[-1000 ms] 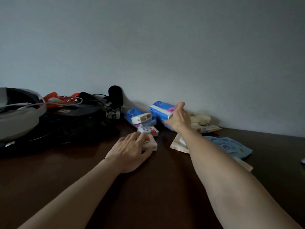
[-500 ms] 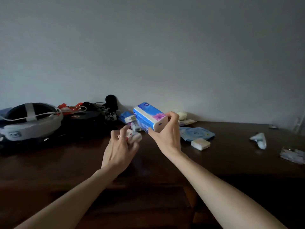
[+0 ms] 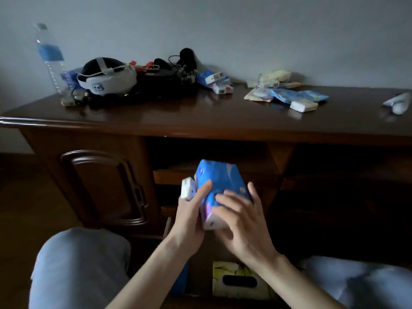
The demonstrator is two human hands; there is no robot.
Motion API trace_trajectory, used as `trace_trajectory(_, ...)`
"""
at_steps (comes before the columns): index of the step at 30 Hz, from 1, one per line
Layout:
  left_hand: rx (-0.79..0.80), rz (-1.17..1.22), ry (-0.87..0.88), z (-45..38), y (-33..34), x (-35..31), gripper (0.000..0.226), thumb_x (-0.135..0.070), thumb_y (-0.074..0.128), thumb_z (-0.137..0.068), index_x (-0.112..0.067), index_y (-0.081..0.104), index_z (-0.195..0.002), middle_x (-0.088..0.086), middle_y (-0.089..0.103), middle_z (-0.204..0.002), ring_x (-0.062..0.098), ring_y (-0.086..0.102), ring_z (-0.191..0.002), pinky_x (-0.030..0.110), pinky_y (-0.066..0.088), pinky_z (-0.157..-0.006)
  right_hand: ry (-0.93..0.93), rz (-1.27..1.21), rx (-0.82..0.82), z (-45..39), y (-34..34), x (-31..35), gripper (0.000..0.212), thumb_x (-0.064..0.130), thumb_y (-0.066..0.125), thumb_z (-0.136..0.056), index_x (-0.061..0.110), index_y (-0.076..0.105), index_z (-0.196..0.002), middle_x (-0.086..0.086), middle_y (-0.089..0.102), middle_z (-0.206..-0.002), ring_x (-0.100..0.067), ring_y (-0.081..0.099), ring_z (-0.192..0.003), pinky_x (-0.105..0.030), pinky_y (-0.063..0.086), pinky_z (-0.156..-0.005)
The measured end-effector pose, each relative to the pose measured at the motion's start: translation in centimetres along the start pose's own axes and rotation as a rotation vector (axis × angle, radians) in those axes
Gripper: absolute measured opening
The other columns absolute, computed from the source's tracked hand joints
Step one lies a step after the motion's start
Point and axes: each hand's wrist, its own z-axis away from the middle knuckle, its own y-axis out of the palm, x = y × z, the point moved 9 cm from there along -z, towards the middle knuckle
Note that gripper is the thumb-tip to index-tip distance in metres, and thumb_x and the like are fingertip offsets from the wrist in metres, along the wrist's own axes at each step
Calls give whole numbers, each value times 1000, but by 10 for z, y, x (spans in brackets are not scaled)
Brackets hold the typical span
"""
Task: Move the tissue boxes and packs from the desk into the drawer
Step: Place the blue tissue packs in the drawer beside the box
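Tissue pack [image 3: 219, 181], blue, is gripped between both hands below the desk [image 3: 200, 121] edge. Left hand [image 3: 189, 217] also pinches a small white pack [image 3: 188, 189]; right hand [image 3: 242, 221] wraps its near end.

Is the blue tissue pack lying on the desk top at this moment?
No, the blue tissue pack is held between the left hand and the right hand, below the desk edge.
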Motion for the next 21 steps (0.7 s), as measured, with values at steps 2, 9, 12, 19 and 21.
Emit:
trace_trajectory(2,-40,-18,-118,9,-30,38,50,-23,74,-90,0,57,-131,29,61,-131,44,60,-122,55,47,-106,-34,-104,150,33,10,10,53,28,76,-90,16,51,-134,-3,55,-145,-23,50,-141,-65,29,-118)
trace_trajectory(9,-238,-56,-338,17,-112,123,43,-26,81,-78,-10,71,-117,22,70,-121,37,71,-107,43,60,-76,1148,-613,139,122,61,-74,63,55,63,-92,33,38,-145,8,36,-158,0,49,-134,-33,49,-104)
trace_trajectory(12,-319,-153,-357,6,-137,142,64,-29,84,-76,-8,60,-131,21,69,-123,38,70,-108,50,58,-88,1858,-1159,315,190,136,-74,59,53,78,-83,26,59,-132,-4,70,-132,-16,74,-104,-38,61,-85)
trace_trajectory(19,-779,-611,-71,-3,-246,119,23,-35,77,-85,-28,61,-101,-4,69,-88,14,68,-81,41,55,-78,1923,-922,368,275,188,-96,33,43,90,-72,36,72,-100,-2,80,-93,-21,79,-83,-37,62,-65)
trace_trajectory(21,-818,-745,-30,7,-269,107,21,-37,77,-85,-33,59,-93,-11,69,-83,1,65,-73,30,51,-70,1851,-811,360,283,198,-107,44,36,91,-73,31,65,-108,-3,77,-98,-21,75,-88,-33,56,-64)
